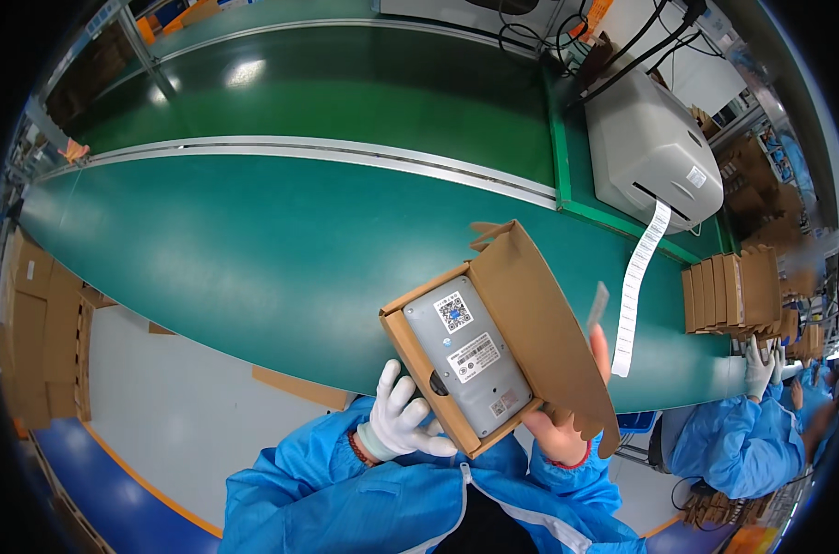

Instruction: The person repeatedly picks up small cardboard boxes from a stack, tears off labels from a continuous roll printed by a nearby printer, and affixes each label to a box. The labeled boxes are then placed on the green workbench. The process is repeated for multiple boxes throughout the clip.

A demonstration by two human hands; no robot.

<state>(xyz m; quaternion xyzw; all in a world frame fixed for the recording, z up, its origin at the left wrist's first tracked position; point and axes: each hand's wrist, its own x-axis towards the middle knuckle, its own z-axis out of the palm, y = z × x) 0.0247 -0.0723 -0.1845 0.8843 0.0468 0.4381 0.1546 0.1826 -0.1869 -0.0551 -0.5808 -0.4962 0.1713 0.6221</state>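
A brown cardboard box with its lid folded up is held tilted above the table's near edge. Inside lies a flat grey device bearing several white stickers. My right hand, bare, grips the box by its lower right corner, mostly hidden behind the lid. One of its fingers points up past the lid, with a small pale label at the fingertip. My left hand, in a white glove, is at the box's lower left side, its fingers spread and its thumb against the box edge.
A green table has a metal rail along its back. At the right, a grey label printer feeds out a long label strip. Several cardboard boxes stand beyond it, near a co-worker in blue. Cartons are at the left.
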